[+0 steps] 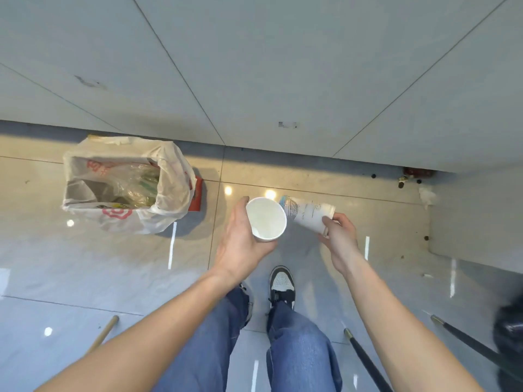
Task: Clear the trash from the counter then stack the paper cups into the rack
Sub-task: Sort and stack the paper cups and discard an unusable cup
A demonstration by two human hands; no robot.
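Glossy pale floor tiles fill the view under me, running up to a grey wall at the far edge. Nearest to me are my jeans and one sneaker, planted mid-tile, with a wooden stick off to my left and dark chair legs to my right.

Just past my knees, my left hand wraps the upright cup from the side, fingers curled round its wall, mouth facing me and looking empty. My right hand pinches the printed cup near its rim; it lies tilted, base toward the other, the two just beside each other or touching — I cannot tell which.

Farther left sits the lined trash bin, its bag already holding plastic waste. No counter or rack is in view.

The risks as I judge them: nesting these one-handed could crush a thin paper wall if I squeeze too hard, and a skewed entry could jam the rims. The pinch on the right is light — a knock could drop that cup onto the floor, and a dirtied cup shouldn't go into the rack.
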